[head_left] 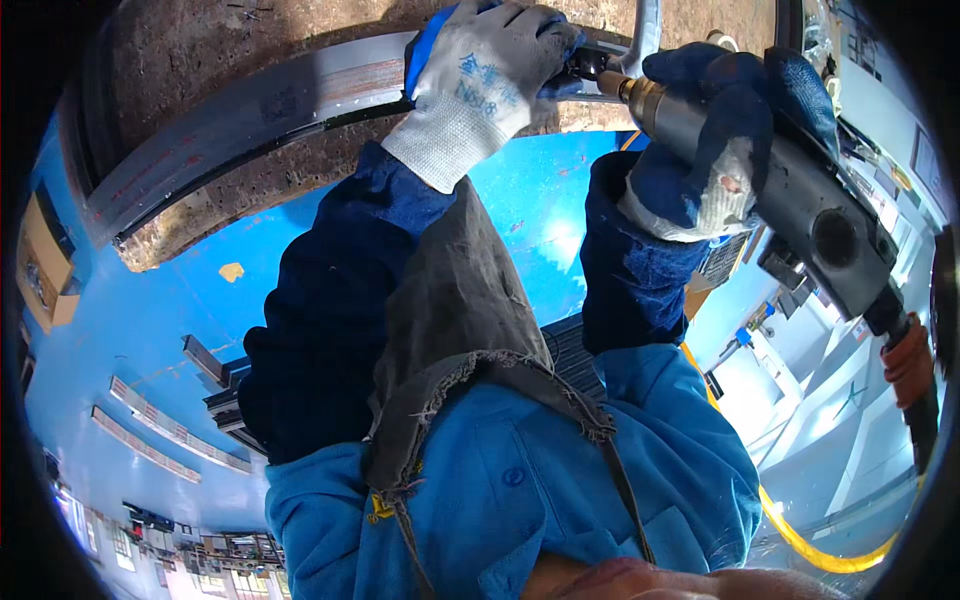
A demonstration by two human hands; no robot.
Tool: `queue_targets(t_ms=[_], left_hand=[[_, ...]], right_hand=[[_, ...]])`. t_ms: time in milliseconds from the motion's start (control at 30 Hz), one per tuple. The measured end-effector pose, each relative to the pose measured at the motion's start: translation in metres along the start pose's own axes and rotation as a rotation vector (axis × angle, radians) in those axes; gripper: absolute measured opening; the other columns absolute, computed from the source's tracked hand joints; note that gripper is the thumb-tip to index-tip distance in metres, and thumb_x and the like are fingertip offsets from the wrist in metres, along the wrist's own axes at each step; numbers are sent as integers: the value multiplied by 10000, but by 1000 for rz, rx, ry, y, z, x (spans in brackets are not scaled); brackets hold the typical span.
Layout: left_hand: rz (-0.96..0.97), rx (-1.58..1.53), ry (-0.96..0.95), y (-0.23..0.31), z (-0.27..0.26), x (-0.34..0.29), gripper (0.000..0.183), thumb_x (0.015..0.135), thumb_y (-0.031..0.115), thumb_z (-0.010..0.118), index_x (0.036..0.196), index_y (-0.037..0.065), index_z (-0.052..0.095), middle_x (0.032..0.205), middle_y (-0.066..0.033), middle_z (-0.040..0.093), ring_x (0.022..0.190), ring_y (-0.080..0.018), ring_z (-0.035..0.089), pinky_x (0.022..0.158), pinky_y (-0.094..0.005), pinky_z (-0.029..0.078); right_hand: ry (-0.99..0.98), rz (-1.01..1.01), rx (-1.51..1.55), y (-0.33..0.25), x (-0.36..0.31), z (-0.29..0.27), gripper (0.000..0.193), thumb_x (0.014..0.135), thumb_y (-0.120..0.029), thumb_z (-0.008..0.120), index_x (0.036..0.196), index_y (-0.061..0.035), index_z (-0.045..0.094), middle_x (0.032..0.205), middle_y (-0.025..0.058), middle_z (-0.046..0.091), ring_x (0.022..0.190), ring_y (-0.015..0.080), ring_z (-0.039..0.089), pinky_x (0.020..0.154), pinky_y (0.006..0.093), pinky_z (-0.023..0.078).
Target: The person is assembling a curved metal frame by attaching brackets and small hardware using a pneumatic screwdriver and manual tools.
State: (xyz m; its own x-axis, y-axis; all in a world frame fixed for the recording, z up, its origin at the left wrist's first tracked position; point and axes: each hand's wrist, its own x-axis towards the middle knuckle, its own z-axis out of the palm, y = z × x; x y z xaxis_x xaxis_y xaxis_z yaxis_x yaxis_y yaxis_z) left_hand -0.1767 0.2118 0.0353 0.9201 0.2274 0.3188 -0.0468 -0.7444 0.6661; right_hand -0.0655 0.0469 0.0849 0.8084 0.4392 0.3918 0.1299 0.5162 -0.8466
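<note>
My left hand (485, 85), in a white and blue work glove, is closed over a long grey metal profile (335, 82) on the bench. Its fingers curl toward a small dark fitting (590, 62) at the profile, partly hidden by the glove. My right hand (715, 145), in a dark blue and white glove, is wrapped round a long black power tool (820, 215), which looks like a straight die grinder. The tool's brass-coloured nose (640, 95) points left, its tip right beside the dark fitting and my left fingertips. Whether the tip touches is too small to tell.
The worn brown workbench (190, 215) has a blue floor (300, 240) below it. A cable (910, 370) leaves the tool's rear; a yellow hose (810, 550) curves at lower right. Metal strips (180, 425) and an open cardboard box (45, 265) lie at left. A grey apron (455, 290) hangs before me.
</note>
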Motion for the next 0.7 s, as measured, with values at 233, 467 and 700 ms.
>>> queue_targets(t_ms=[233, 467, 700], left_hand=[[24, 105, 44, -5, 13, -5, 392, 750, 391, 606, 1003, 92, 622, 1024, -103, 608, 990, -294, 551, 919, -449, 402], [112, 90, 88, -1, 21, 6, 336, 675, 245, 649, 978, 102, 631, 1002, -108, 613, 988, -298, 554, 913, -420, 415], [-58, 452, -319, -11, 18, -19, 334, 723, 278, 654, 969, 53, 636, 1026, -151, 616, 1021, -307, 559, 934, -401, 410]], right_hand=[[-155, -85, -41, 10, 0, 37, 557, 835, -286, 665, 1256, -4, 435, 1198, 205, 529, 941, 314, 613, 826, 434, 537], [-275, 242, -629, 23, -53, -38, 449, 886, -233, 562, 1281, -42, 466, 1278, 137, 512, 1083, 279, 560, 929, 360, 468], [-570, -387, -439, -26, 42, 59, 416, 845, -187, 573, 1184, 32, 470, 872, 153, 627, 662, 242, 595, 590, 338, 493]])
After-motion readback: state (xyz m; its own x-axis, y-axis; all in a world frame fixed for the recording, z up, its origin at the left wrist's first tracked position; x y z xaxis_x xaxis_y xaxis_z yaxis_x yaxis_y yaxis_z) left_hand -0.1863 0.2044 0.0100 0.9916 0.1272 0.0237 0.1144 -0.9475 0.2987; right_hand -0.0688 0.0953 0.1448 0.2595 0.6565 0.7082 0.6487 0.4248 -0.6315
